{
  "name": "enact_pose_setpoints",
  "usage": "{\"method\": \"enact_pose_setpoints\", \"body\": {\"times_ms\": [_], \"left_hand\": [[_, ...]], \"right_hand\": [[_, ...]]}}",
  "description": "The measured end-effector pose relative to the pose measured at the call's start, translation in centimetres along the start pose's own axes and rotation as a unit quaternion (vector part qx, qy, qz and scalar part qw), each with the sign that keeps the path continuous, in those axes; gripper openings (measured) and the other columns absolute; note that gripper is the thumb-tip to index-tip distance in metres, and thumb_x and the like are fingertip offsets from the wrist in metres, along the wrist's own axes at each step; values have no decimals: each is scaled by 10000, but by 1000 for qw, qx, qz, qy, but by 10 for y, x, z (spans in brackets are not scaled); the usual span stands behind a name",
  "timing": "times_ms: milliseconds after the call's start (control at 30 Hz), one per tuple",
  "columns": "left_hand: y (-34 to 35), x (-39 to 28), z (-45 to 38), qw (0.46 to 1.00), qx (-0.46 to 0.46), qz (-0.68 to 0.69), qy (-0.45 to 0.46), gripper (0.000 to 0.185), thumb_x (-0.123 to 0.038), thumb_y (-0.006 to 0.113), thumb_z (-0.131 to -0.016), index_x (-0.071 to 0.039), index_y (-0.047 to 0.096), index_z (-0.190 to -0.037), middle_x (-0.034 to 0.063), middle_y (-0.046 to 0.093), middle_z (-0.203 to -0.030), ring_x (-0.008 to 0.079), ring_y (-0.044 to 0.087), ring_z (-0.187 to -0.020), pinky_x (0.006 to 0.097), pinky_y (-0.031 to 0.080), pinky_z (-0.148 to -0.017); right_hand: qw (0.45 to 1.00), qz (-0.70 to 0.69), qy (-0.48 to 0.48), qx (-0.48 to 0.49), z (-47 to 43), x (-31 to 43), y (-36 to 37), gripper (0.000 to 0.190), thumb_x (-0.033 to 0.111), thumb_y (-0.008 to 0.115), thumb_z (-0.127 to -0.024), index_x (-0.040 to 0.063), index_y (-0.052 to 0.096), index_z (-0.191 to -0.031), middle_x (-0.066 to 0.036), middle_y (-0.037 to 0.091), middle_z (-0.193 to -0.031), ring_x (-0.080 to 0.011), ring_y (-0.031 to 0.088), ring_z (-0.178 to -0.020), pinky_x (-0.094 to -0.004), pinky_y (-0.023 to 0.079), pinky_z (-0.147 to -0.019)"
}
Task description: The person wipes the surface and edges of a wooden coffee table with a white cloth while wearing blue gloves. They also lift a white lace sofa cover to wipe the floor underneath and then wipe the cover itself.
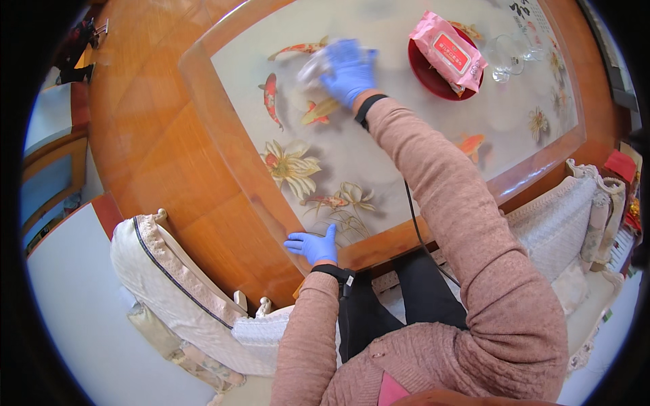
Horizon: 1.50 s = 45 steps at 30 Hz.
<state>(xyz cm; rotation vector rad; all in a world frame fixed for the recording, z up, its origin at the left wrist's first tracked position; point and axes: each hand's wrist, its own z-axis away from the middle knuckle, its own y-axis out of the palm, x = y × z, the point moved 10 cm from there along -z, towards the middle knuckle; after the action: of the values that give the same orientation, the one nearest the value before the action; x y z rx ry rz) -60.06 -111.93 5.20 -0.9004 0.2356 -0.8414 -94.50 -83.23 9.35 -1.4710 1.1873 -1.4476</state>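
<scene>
Over the far left part of a low table (386,248), my right hand (350,73) in a blue glove presses a crumpled white cloth or wipe (312,73). Both are blurred. Koi fish and lotus flowers decorate the tabletop under a clear cover. My left hand (315,246), gloved in the same blue, rests with spread fingers on the table's near left corner and holds nothing. To the right of my right hand stands a dark red bowl (419,68) with a pink pack of wipes (449,51) lying across it.
Clear glass cups (508,56) are grouped right of the bowl. A sofa with white covers (177,284) is at the left, and another covered seat (553,223) at the right. Wooden floor (188,177) runs along the table's left side. A black cable (416,223) hangs beside my right arm.
</scene>
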Motion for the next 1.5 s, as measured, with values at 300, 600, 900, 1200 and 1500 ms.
{"method": "enact_pose_setpoints", "body": {"times_ms": [300, 600, 900, 1200, 1500], "left_hand": [[2, -4, -2, 1000, 12, -15, -3, 1310, -629, 751, -633, 189, 54, -1382, 425, 63, -1436, 498, 44, -1386, 485, 72, -1150], [-4, -8, 2, 1000, 23, 5, -4, 1318, -639, 741, -639, 171, 27, -1393, 431, 11, -1439, 500, 9, -1389, 496, 72, -1147], [-4, -7, 2, 1000, 2, 8, 5, 1297, -641, 740, -633, 196, 79, -1371, 445, 47, -1426, 517, 22, -1382, 504, 82, -1148], [-25, 24, 13, 916, 193, 85, 341, 835, -329, 703, -792, 62, 279, -1396, 422, 65, -1431, 517, 174, -1347, 461, 215, -1114], [-160, 39, -137, 894, 76, 211, 389, 353, -75, 556, -895, 12, 520, -1236, 179, 531, -1259, 284, 497, -1182, 370, 373, -1020]], "right_hand": [[887, -186, -387, 169, 210, 164, -10, 437, 322, 589, -763, 187, 532, -1175, -43, 520, -1194, -254, 472, -1137, -518, 320, -943], [985, 103, 52, 126, 190, -169, -55, 636, 444, 505, -851, 196, 362, -1419, -95, 315, -1483, -273, 245, -1393, -626, 161, -1052], [901, 139, 408, -40, 217, -239, -52, 694, 551, 448, -867, 200, 311, -1450, -106, 246, -1521, -365, 189, -1397, -700, 131, -1024], [992, -11, 122, -14, 124, 75, 19, 697, 467, 553, -796, 186, 370, -1407, -86, 295, -1479, -331, 197, -1393, -717, 103, -1021], [969, -83, -167, 160, 211, 249, 55, 689, 391, 600, -756, 181, 412, -1384, -46, 409, -1389, -240, 282, -1366, -603, 194, -1065]]}}
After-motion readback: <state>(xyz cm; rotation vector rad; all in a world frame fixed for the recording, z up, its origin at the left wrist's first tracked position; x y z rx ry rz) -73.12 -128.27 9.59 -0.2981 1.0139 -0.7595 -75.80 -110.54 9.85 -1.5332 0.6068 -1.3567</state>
